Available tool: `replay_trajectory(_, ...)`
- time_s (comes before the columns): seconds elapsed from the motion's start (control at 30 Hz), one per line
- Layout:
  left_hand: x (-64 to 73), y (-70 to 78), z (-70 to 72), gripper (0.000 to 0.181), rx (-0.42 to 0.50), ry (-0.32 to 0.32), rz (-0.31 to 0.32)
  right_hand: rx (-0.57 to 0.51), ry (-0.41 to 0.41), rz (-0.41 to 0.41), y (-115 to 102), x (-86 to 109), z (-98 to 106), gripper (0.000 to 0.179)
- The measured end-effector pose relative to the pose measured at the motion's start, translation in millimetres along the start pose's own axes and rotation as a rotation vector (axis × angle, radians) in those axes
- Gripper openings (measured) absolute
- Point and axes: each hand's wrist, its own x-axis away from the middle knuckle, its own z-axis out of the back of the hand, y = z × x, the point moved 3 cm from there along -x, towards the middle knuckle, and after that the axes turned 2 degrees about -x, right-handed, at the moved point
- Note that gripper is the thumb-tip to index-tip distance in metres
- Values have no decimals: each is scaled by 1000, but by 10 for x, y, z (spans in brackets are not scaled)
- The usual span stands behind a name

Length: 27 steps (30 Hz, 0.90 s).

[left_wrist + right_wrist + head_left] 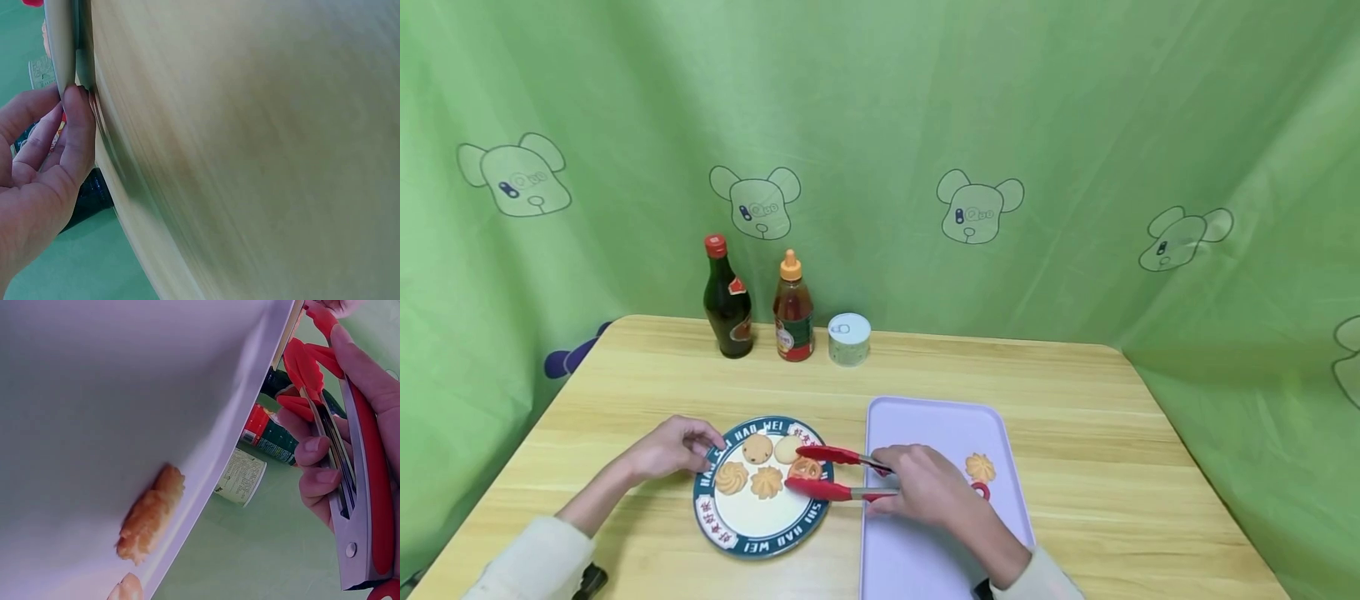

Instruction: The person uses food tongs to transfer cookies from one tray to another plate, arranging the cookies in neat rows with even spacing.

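Observation:
My left hand (673, 450) pinches the left rim of a round plate (707, 521) with a dark teal lettered border; in the left wrist view, thumb and finger hold the plate's edge (62, 37). Several cookies (767, 482) lie on the plate. My right hand (921, 487) grips red-tipped metal tongs (365, 487). Their spread tips (808, 488) lie either side of a ring-patterned cookie (806, 469) at the plate's right; I cannot tell whether they squeeze it. Beneath my right hand is a lilac tray (932, 410) with a flower-shaped cookie (980, 467).
At the table's back edge stand a dark bottle with a red cap (727, 304), a sauce bottle with an orange cap (793, 312) and a tin can (849, 340). A green curtain (880, 100) hangs behind the wooden table (1075, 400).

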Motion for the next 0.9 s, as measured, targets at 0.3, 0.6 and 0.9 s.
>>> replay_trajectory(0.3,5,-2,-3,33,2,4,2,-3,-6,-13,8,51,17,64)
replay_trajectory(0.6,5,7,-7,32,-10,6,7,-15,47,-75,224,278,90,66)
replay_trajectory(0.9,9,1,-10,33,-7,9,11,-4,78,-180,461,550,168,72)
